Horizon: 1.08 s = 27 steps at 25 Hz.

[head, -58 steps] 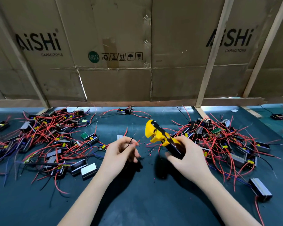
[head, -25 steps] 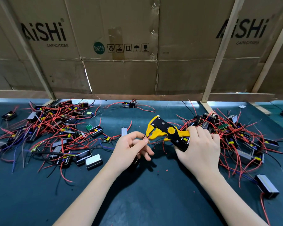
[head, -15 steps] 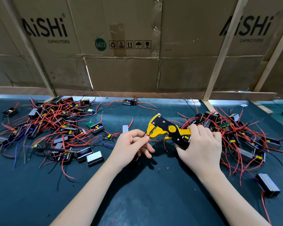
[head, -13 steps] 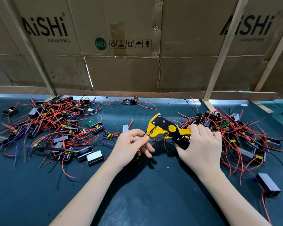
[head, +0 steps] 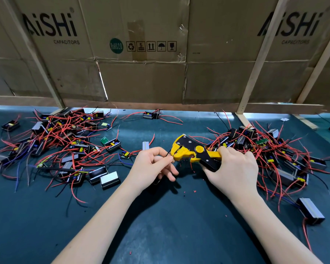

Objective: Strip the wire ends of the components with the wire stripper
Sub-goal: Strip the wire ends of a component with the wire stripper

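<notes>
My right hand grips the handles of a yellow and black wire stripper, whose jaws point left. My left hand pinches a thin black wire between thumb and forefinger, with the wire's end in the stripper's jaws. The component that this wire belongs to is mostly hidden under my left hand. Small bits of red insulation lie on the dark mat below the tool.
A pile of black components with red wires spreads over the left of the mat. A second pile of components lies at the right. One component sits near my right forearm. A cardboard wall with wooden slats closes the back.
The stripper turned from upright to lying with its jaws pointing left, and came to my left hand. The wire end now sits in the jaws. Both hands have hardly moved over the last half second.
</notes>
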### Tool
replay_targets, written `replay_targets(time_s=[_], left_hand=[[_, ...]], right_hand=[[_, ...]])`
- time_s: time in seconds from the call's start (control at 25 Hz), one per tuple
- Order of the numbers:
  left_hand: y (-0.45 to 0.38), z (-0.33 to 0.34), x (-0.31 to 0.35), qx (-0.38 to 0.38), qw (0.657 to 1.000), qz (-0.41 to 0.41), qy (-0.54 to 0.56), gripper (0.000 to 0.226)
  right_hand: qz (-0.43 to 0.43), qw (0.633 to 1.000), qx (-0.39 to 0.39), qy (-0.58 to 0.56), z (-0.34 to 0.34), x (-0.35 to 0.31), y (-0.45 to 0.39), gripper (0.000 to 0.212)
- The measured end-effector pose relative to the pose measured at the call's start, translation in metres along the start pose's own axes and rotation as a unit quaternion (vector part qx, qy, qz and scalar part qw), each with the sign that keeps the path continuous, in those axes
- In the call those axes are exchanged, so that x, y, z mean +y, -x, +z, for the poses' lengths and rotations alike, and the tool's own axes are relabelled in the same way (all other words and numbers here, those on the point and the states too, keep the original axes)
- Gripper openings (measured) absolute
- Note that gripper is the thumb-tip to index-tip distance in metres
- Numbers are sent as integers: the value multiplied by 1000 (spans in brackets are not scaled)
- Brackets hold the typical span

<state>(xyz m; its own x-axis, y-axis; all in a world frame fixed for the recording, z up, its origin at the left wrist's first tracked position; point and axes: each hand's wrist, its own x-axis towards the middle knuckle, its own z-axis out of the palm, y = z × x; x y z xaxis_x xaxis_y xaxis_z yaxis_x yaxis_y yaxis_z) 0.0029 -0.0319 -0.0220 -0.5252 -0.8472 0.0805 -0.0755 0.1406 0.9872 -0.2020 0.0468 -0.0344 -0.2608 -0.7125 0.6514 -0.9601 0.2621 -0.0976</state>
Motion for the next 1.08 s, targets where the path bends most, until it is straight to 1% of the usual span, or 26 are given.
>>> replay_targets(time_s=[0.16,0.28,0.4,0.48,0.6,0.72,0.8,0.96,1.08], left_hand=[[1,-1,-3,-3,1000,-6,-1,15],[1,-2,-5,-3,1000,-9,-1,15],[2,-3,-5,-8,1000,-10,-4,16],[1,-2,-4,-6,1000,-10,-21,16],[2,1,-6,18,998,-9,-62,17],[2,1,-7,42,998,0,-44,16],[1,0,-7,54,998,4,-31,20],[-1,1,-8,71,994,12,-79,22],[-4,0,-9,77,993,18,-85,15]], right_hand=[[10,999,-43,3,-3,-4,0,48],[43,993,-94,59,-4,-4,0,54],[58,991,-98,74,-4,-3,1,56],[50,993,-82,67,-4,-2,1,53],[37,998,-30,40,-5,8,0,52],[69,997,3,32,-4,18,-1,53],[96,995,15,14,-2,22,-1,53],[143,989,23,-24,-2,31,-5,52],[168,983,45,-55,-8,36,-8,51]])
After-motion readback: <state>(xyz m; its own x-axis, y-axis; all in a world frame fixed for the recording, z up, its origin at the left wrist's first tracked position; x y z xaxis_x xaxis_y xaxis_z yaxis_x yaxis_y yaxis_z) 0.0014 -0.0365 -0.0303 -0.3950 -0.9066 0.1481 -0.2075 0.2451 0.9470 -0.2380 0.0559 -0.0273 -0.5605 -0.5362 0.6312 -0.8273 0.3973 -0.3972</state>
